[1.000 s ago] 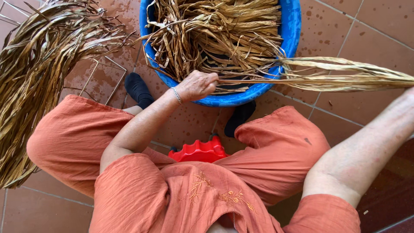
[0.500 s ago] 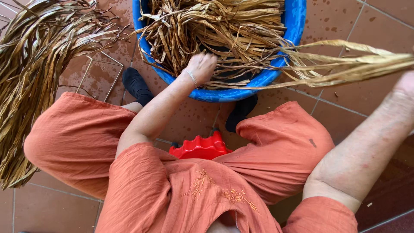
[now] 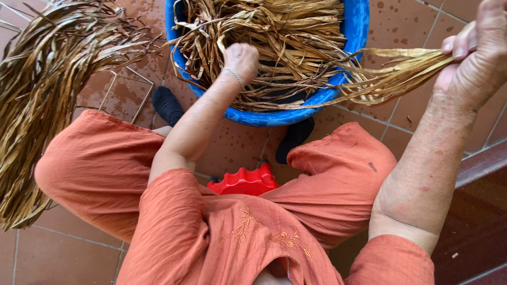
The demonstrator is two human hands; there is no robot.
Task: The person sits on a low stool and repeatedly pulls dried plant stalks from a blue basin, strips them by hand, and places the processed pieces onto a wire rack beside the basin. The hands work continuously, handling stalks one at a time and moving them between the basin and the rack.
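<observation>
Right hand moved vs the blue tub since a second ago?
Yes. The right hand has risen up-frame beside the blue tub, from below its rim level to alongside it, pulling its bundle of dried leaves along.

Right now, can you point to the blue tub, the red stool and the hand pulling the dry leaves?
blue tub (image 3: pixel 360 31): head view, its right rim.
red stool (image 3: pixel 244 182): head view, scalloped seat edge between the knees.
right hand (image 3: pixel 475 58): head view, back of the hand.

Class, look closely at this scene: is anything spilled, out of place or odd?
Water spots darken the tiles below the blue tub, so it seems to have splashed. Dried leaf strips trail over the rim toward the right hand. Nothing looks broken.
</observation>
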